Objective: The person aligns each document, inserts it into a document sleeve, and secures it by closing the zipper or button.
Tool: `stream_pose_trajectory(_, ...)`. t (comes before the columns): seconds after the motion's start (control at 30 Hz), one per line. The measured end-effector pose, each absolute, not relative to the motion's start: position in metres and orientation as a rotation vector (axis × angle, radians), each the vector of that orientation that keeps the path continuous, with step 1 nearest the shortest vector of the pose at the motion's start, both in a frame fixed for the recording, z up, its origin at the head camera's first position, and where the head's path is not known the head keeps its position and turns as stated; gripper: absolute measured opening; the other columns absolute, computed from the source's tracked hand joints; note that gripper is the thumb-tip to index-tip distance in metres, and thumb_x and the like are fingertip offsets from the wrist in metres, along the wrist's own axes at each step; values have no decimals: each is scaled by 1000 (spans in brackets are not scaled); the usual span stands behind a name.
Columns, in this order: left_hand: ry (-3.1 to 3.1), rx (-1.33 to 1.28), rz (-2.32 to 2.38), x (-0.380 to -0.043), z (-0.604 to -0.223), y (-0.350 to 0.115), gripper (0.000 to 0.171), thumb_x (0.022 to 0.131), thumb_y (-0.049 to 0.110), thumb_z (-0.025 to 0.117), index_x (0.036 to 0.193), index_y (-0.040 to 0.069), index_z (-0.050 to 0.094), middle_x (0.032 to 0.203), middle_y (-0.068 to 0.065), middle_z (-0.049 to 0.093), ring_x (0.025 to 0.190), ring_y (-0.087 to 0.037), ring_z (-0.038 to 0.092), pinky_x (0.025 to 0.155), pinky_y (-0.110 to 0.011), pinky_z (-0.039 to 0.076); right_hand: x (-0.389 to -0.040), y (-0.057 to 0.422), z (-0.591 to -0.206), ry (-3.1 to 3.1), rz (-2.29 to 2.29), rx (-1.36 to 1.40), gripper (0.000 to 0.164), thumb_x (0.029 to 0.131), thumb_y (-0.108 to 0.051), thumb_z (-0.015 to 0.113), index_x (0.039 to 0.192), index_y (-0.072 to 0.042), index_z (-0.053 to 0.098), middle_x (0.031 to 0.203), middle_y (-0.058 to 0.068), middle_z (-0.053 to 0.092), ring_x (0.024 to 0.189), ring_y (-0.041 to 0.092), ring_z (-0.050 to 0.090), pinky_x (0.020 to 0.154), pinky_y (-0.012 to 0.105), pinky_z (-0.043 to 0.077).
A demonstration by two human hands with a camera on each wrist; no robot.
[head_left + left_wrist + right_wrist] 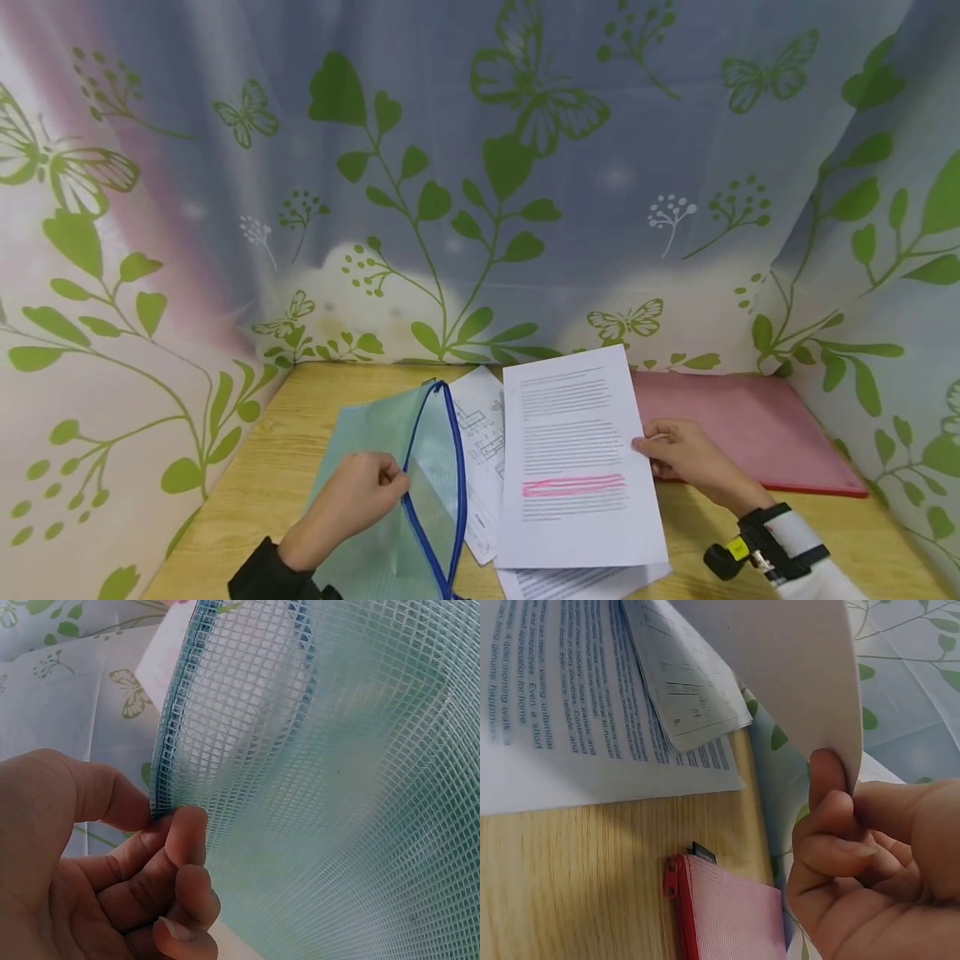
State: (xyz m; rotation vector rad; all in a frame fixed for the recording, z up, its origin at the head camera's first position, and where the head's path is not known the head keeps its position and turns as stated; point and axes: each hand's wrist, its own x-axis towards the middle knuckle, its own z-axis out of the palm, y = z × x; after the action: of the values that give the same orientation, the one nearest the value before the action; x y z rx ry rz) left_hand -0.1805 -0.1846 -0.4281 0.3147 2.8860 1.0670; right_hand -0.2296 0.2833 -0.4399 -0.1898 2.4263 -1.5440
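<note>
My left hand [365, 490] pinches the blue zippered edge of a translucent green mesh zip pouch [367, 533], whose mouth gapes toward the right. In the left wrist view, thumb and index finger [184, 829] hold that edge. Between thumb and fingers, my right hand [690, 457] grips the right edge of a printed sheet [573, 533] marked with pink highlighter lines. The right wrist view shows this sheet raised above the other papers. Below it lie another printed sheet [555, 765] and a page with line drawings [480, 433], both partly covered.
A pink zip pouch [750, 425] with a red zippered edge lies flat at the right, behind my right hand. Everything rests on a wooden table [247, 492]. A curtain [480, 208] with green leaves and butterflies encloses the back and sides.
</note>
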Motion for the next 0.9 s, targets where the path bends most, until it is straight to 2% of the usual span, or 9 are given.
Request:
stream_pose_trajectory(0.17, 2886, 322, 1072, -182, -428, -185, 24, 92, 9, 62, 68, 16, 63, 55, 5, 44, 50, -9, 36, 50, -23, 28, -222, 295, -433, 2369, -1577, -183, 36, 103, -26, 63, 111, 8, 55, 78, 3, 62, 70, 12, 55, 63, 25, 48)
stream_pose_trajectory(0.37, 2891, 328, 1064, -182, -430, -186, 26, 91, 9, 62, 66, 15, 61, 55, 6, 42, 50, -8, 35, 50, -22, 28, -212, 307, -424, 2259, -1654, -222, 32, 104, -24, 63, 106, 5, 52, 77, 1, 57, 65, 9, 49, 66, 26, 51)
stream_pose_trajectory(0.57, 2886, 336, 1054, -183, -430, -188, 31, 92, 8, 61, 63, 14, 54, 55, 7, 35, 50, -8, 30, 51, -22, 24, -201, 315, -414, 2237, -1668, -222, 31, 105, -26, 61, 107, 4, 52, 87, 3, 63, 75, 11, 57, 73, 30, 55)
stream_pose_trajectory(0.7, 2888, 340, 1057, -182, -430, -188, 31, 92, 8, 61, 63, 14, 53, 55, 7, 35, 50, -8, 30, 51, -22, 25, -194, 320, -407, 2214, -1670, -241, 30, 106, -25, 59, 107, 4, 53, 93, 3, 65, 79, 11, 58, 72, 28, 54)
stream_pose_trajectory(0.9, 2880, 340, 1055, -182, -429, -189, 29, 92, 8, 60, 64, 14, 55, 55, 7, 36, 51, -8, 30, 51, -22, 25, -187, 326, -402, 2168, -1672, -279, 20, 107, -21, 56, 104, -1, 53, 87, -3, 63, 75, 9, 55, 69, 26, 50)
